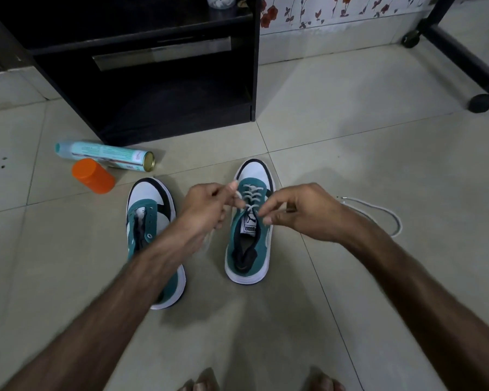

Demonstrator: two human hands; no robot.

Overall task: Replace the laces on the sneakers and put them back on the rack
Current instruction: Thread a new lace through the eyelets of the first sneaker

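Note:
Two teal, white and black sneakers stand on the tiled floor, toes pointing away from me. The right sneaker (249, 238) has a white lace (251, 193) threaded through its upper eyelets. My left hand (206, 207) pinches one end of that lace at the shoe's left side. My right hand (302, 210) hovers over the shoe's right side with fingertips curled down at the eyelets and lace. The left sneaker (150, 210) has no lace and my left forearm crosses it. A second white lace (384, 213) lies loose on the floor to the right.
A black shoe rack (254, 66) stands just beyond the sneakers, its lower shelf open. A teal spray can (105, 155) lies on its side beside an orange container (92, 176) at the left. A black wheeled frame (463, 60) occupies the far right. My toes (203, 382) show at the bottom.

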